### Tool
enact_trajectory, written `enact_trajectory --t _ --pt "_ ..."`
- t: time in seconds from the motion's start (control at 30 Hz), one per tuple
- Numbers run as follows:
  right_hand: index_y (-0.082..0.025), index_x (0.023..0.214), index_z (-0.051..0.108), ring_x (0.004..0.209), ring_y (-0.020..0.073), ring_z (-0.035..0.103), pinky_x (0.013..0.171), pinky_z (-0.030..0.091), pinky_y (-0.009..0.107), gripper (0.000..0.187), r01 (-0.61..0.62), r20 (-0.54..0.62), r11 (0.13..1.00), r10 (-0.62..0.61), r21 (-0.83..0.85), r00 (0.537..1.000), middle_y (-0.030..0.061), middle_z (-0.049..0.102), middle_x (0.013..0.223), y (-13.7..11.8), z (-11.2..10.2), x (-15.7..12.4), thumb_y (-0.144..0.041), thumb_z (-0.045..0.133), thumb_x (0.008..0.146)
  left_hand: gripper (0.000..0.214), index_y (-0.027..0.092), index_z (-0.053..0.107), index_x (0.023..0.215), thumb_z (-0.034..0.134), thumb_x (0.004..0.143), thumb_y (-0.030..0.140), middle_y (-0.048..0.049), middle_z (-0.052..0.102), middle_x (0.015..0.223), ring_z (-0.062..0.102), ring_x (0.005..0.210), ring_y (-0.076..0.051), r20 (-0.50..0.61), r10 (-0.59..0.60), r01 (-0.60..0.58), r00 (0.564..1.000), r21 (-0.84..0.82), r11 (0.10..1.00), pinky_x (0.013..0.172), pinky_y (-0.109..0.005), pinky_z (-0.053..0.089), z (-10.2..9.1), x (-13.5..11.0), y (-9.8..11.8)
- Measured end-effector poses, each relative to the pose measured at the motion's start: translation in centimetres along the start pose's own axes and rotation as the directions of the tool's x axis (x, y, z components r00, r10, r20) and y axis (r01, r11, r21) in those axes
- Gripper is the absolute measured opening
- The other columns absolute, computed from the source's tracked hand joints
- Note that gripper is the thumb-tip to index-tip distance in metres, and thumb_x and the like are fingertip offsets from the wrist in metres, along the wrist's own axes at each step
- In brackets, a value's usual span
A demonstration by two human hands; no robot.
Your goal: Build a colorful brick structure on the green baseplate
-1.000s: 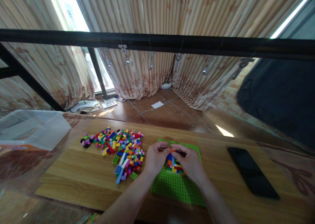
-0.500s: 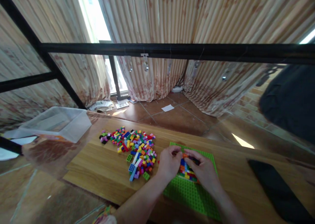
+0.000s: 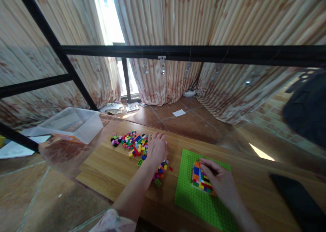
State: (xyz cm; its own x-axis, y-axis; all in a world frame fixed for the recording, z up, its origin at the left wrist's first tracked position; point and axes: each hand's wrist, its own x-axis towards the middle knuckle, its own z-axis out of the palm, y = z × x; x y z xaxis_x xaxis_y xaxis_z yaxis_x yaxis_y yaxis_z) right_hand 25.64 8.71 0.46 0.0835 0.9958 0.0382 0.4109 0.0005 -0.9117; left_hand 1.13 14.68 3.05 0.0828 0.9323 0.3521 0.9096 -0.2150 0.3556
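My left hand (image 3: 157,149) is over the heap of small coloured toy bricks (image 3: 137,144), its fingers bent down into them and the fingertips hidden. On the green studded baseplate (image 3: 183,188) lies a flat, multicoloured brick build (image 3: 200,178) made of several rows. The thumb and fingers of my right hand (image 3: 220,179) close together at the build's upper right edge. That hand covers part of the build, and whether a loose brick is also between its fingers does not show.
A clear plastic bin (image 3: 76,125) stands at the left end of the wooden table (image 3: 107,172). A dark flat object (image 3: 292,199) lies at the right. A black metal rail (image 3: 193,53) crosses beyond the table, before the curtains (image 3: 165,18). A dark shape is at the far right.
My left hand has left the build and moved left to the brick heap. My right hand stays at the build. The view has shifted slightly left.
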Motion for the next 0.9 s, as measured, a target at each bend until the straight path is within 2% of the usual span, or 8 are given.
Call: enact_trajectory --t 0.2,0.4,0.5,0.6,0.67,0.77,0.83,0.9 --pt "-0.024 0.101 0.072 0.090 0.0242 0.068 0.076 0.056 0.037 0.034 -0.006 0.017 1.000 0.006 -0.008 1.000 0.0056 0.074 0.100 0.1 0.0 -0.1 -0.048 0.061 0.080 0.024 0.021 0.063 0.105 0.047 0.087 0.023 -0.0096 0.064 0.111 0.047 0.116 -0.029 0.057 0.006 -0.012 0.998 0.093 0.996 0.105 -0.063 0.019 1.0 -0.2 -0.6" --pt "-0.023 0.101 0.072 0.089 0.0235 0.068 0.078 0.055 0.038 0.035 -0.030 0.025 1.000 0.029 0.006 0.999 0.0055 0.073 0.100 -0.1 0.0 -0.1 -0.049 0.060 0.080 0.016 0.019 0.066 0.082 0.050 0.084 0.020 -0.0095 0.067 0.094 0.053 0.100 -0.028 0.080 -0.011 -0.001 0.997 0.140 0.990 0.104 -0.066 0.016 0.4 -0.2 0.3" --pt "-0.023 0.100 0.072 0.088 0.0234 0.068 0.078 0.055 0.037 0.034 -0.019 0.017 1.000 0.019 0.019 1.000 0.0059 0.074 0.099 -0.3 0.1 -0.1 -0.047 0.061 0.079 0.015 0.020 0.066 0.079 0.052 0.083 0.019 -0.0073 0.067 0.089 0.056 0.095 -0.025 0.086 0.050 -0.055 0.995 0.062 0.997 0.107 -0.062 0.017 -0.5 -0.4 1.5" --pt "-0.022 0.100 0.072 0.092 0.0241 0.068 0.079 0.054 0.038 0.033 0.004 -0.037 1.000 -0.003 0.029 0.999 0.0068 0.073 0.100 -1.1 0.1 -0.2 -0.045 0.061 0.079 0.014 0.021 0.067 0.086 0.053 0.084 0.022 -0.0054 0.067 0.094 0.059 0.093 -0.021 0.070 0.136 -0.124 0.988 -0.155 0.980 0.106 -0.052 0.027 -1.3 -0.7 3.1" --pt "-0.023 0.101 0.071 0.095 0.0239 0.066 0.082 0.053 0.037 0.031 0.046 -0.071 0.998 -0.043 0.041 0.997 0.0072 0.072 0.103 -2.0 0.1 -0.4 -0.043 0.061 0.080 0.015 0.021 0.067 0.091 0.054 0.084 0.025 -0.0058 0.068 0.096 0.060 0.091 -0.019 0.081 0.160 -0.116 0.984 -0.392 0.912 0.097 -0.040 0.041 -1.2 -1.1 4.3" --pt "-0.025 0.102 0.071 0.096 0.0215 0.065 0.087 0.051 0.036 0.028 0.143 -0.047 0.989 -0.141 0.041 0.989 0.0055 0.071 0.104 -3.4 0.1 -0.7 -0.040 0.062 0.080 0.021 0.018 0.069 0.092 0.058 0.083 0.033 -0.0060 0.069 0.088 0.062 0.081 -0.017 0.205 0.147 0.053 0.968 -0.734 0.678 0.074 -0.027 0.049 -0.2 -1.8 5.9" --pt "-0.026 0.103 0.071 0.095 0.0201 0.065 0.086 0.051 0.034 0.027 0.198 -0.014 0.979 -0.198 0.044 0.980 0.0051 0.071 0.102 -4.1 0.0 -0.9 -0.038 0.060 0.082 0.025 0.017 0.071 0.091 0.059 0.082 0.037 -0.0052 0.071 0.083 0.063 0.075 -0.017 0.321 0.152 0.207 0.935 -0.841 0.499 0.068 -0.025 0.049 0.5 -2.2 6.6" --pt "-0.026 0.101 0.072 0.093 0.0191 0.064 0.083 0.051 0.032 0.024 0.239 0.006 0.970 -0.239 0.050 0.971 0.0051 0.070 0.099 -4.6 -0.2 -0.9 -0.036 0.059 0.084 0.026 0.017 0.073 0.088 0.061 0.081 0.039 -0.0042 0.071 0.077 0.063 0.071 -0.016 0.406 0.166 0.322 0.899 -0.868 0.379 0.067 -0.025 0.049 0.9 -2.4 6.9"
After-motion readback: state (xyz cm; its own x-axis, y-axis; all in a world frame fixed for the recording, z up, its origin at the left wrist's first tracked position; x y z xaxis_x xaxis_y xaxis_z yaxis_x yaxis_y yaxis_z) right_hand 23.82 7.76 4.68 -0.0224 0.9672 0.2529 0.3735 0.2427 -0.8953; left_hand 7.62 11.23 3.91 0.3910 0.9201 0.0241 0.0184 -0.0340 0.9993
